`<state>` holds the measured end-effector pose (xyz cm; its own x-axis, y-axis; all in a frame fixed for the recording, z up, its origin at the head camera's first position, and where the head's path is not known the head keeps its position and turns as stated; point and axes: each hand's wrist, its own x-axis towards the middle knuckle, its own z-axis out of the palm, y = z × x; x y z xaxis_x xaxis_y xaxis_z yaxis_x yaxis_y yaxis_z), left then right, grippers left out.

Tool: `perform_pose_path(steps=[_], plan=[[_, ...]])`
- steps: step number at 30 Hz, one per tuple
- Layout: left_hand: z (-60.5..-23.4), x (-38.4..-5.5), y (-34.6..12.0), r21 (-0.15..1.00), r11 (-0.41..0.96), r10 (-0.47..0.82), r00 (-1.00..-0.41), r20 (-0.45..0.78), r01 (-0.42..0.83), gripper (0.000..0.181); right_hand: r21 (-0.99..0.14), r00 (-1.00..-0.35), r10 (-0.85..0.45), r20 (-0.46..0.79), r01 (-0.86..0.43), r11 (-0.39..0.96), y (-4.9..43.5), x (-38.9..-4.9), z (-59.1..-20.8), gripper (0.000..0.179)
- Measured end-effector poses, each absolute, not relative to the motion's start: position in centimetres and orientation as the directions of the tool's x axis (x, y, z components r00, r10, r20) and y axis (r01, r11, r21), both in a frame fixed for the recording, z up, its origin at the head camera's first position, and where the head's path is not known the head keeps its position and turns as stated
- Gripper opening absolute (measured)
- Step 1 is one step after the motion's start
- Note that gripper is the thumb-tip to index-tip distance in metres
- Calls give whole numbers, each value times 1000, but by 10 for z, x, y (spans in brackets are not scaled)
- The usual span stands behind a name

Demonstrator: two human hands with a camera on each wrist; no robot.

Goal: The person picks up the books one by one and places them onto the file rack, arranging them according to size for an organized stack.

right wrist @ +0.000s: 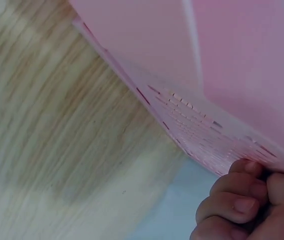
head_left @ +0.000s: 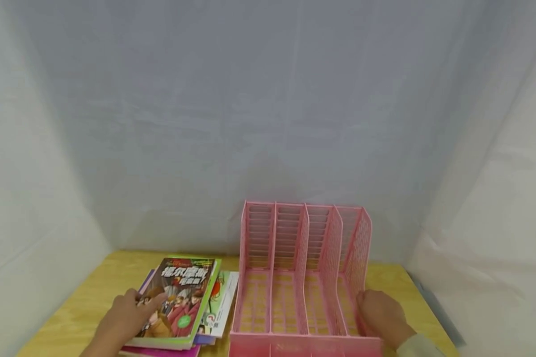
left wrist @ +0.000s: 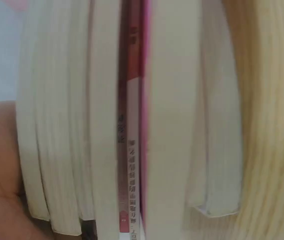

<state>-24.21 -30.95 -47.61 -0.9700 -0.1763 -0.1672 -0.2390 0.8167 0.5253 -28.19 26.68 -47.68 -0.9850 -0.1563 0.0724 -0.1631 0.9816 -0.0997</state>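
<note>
On the left of the table lies a stack of books, topped by a dark-covered book with cartoon figures and large white lettering. My left hand grips its left side, thumb across the cover and fingers bent at the left edge, their tips hidden. The stack's page edges show up close in the left wrist view. A pink file organizer with several upright slots stands right of the stack. My right hand holds its right side wall, fingers curled with the thumb against them in the right wrist view.
Under the top book, a white-edged book with a red crab picture sticks out toward the organizer. Wooden tabletop extends left of the stack. Pale sheeting hangs behind the table and along both sides.
</note>
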Motion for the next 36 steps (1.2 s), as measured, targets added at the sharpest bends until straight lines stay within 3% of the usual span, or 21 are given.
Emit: perform_pose_path(steps=[4, 11, 17, 27, 31, 36], plan=[[-473, -244, -306, 522, 824, -181, -975, -126, -220, 119, -142, -984, -115, 135, -134, 981, 267, -284, -470, 42], [-472, -239, -303, 556, 798, -204, -972, -113, -232, 110, 32, -950, -253, 182, -251, 967, 267, -277, -473, 14], [-477, -242, -305, 561, 798, -197, -975, -103, -220, 107, -5, -962, -203, 181, -208, 978, 267, -276, -478, 23], [-484, -243, -308, 574, 798, -209, -978, -24, -184, 95, 62, -946, -269, 180, -263, 963, 269, -274, -479, 9], [-482, -240, -309, 587, 784, -219, -975, -43, -202, 99, 44, -954, -253, 160, -249, 968, 268, -275, -479, 13], [-482, -239, -309, 593, 776, -215, -974, -76, -217, 105, -98, -980, -144, 136, -158, 983, 267, -278, -479, 33]])
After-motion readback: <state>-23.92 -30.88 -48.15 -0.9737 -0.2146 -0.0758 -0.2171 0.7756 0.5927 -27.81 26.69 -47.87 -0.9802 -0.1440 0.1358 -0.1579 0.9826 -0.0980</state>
